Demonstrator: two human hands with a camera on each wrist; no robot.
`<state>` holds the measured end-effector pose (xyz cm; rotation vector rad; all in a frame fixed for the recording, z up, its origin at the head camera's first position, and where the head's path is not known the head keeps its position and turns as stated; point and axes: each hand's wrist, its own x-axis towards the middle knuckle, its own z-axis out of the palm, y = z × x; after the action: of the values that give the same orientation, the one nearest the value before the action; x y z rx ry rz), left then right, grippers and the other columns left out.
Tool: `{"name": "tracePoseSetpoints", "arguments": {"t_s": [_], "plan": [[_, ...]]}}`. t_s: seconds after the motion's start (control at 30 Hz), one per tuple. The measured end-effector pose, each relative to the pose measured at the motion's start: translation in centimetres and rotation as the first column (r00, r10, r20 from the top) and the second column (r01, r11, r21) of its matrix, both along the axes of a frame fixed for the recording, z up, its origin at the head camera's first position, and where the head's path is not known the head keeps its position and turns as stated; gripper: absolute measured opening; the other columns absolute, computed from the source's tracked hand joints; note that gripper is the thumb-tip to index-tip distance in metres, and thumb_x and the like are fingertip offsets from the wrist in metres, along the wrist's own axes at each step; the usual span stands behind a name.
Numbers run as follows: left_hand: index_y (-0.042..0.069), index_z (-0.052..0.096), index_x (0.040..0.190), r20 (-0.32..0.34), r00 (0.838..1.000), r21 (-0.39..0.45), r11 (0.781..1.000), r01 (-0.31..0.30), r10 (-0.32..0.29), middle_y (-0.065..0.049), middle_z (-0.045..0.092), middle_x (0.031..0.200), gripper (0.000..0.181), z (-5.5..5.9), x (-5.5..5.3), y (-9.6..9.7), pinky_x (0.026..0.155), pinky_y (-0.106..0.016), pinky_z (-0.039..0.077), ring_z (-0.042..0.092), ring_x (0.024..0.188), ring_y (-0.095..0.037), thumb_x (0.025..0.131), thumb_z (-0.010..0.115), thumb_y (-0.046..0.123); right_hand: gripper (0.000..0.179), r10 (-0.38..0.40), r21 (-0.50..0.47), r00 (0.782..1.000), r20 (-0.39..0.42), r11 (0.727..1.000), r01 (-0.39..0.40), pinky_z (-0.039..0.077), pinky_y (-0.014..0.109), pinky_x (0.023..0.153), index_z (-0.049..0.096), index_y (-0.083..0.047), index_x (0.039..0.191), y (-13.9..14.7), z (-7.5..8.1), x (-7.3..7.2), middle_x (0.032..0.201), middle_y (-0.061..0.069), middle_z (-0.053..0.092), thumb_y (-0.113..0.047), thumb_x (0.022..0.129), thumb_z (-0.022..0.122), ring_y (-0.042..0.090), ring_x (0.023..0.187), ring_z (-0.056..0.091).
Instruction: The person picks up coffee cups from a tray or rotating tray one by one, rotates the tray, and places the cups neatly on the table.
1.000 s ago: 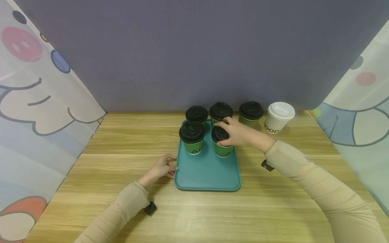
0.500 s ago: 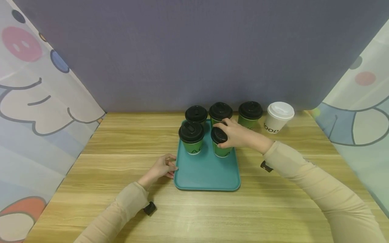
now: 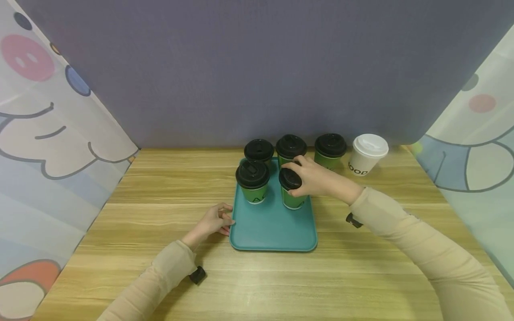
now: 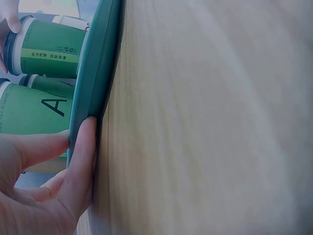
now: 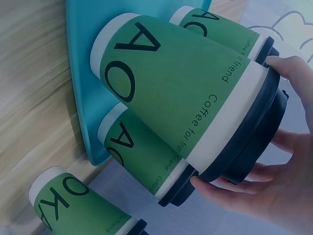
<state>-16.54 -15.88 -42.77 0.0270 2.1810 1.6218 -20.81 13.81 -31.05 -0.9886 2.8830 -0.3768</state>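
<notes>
My right hand [image 3: 311, 177] grips a green paper coffee cup [image 3: 292, 199] by its black lid, fingers and thumb spread around the lid's edge. This cup stands upright at the right side of a teal tray [image 3: 273, 234]; in the right wrist view its green side [image 5: 161, 83] shows large letters. My left hand [image 3: 213, 220] pinches the tray's left rim [image 4: 90, 93], thumb on the rim and a finger along its outer side. Beside the held cup stands another green cup [image 3: 254, 194] with a black lid. Two more black-lidded cups are behind them, one at left [image 3: 259, 150] and one at right [image 3: 291, 147].
Right of the tray, near the back of the wooden table [image 3: 160, 178], stand a green cup with a black lid [image 3: 330, 146] and a white cup with a white lid [image 3: 367, 156]. A grey panel [image 3: 257, 80] rises at the table's back edge. Printed curtains [image 3: 48, 133] hang at both sides.
</notes>
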Motion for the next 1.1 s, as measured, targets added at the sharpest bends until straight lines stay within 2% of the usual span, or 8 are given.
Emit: {"name": "tracePoseSetpoints", "arguments": {"t_s": [0.4,0.7,0.9,1.1], "plan": [[-0.009,0.038,0.119,-0.003,1.0,-0.005,1.0,0.002,-0.002,-0.011,0.054,0.073,0.043,-0.1,-0.1,-0.1,0.053,-0.033,0.055,0.054,0.052,-0.015,0.08,0.055,-0.008,0.068,0.013,-0.036,0.997,-0.078,0.999,-0.016,0.047,0.046,0.081,0.044,-0.006,0.127,1.0,0.8,0.5,0.12,0.024,0.039,-0.034,0.07,0.069,0.038,0.107,0.042],[-0.009,0.038,0.119,-0.004,1.0,-0.008,1.0,0.005,-0.005,-0.011,0.054,0.073,0.042,0.0,-0.1,-0.1,0.053,-0.033,0.055,0.054,0.052,-0.015,0.081,0.054,-0.007,0.067,-0.04,-0.027,0.996,-0.084,0.999,0.038,0.044,0.052,0.084,0.043,-0.006,0.127,2.6,1.5,0.6,0.12,0.025,0.039,-0.033,0.072,0.069,0.042,0.107,0.041],[-0.011,0.037,0.12,-0.005,1.0,-0.001,1.0,0.016,-0.016,-0.011,0.054,0.073,0.043,0.0,-0.2,-0.1,0.052,-0.032,0.055,0.054,0.052,-0.014,0.08,0.054,-0.008,0.066,-0.066,-0.033,0.991,-0.118,0.997,0.063,0.043,0.052,0.082,0.045,-0.004,0.125,4.2,1.4,0.5,0.116,0.028,0.04,-0.03,0.069,0.071,0.043,0.102,0.042],[-0.01,0.038,0.12,0.002,1.0,-0.006,1.0,0.006,-0.006,-0.01,0.054,0.071,0.043,0.0,-0.1,0.0,0.052,-0.032,0.055,0.054,0.051,-0.014,0.08,0.055,-0.008,0.066,-0.096,-0.049,0.988,-0.118,0.995,0.091,0.041,0.057,0.082,0.044,-0.002,0.124,5.8,1.3,0.7,0.117,0.031,0.038,-0.028,0.069,0.071,0.049,0.103,0.041]]}}
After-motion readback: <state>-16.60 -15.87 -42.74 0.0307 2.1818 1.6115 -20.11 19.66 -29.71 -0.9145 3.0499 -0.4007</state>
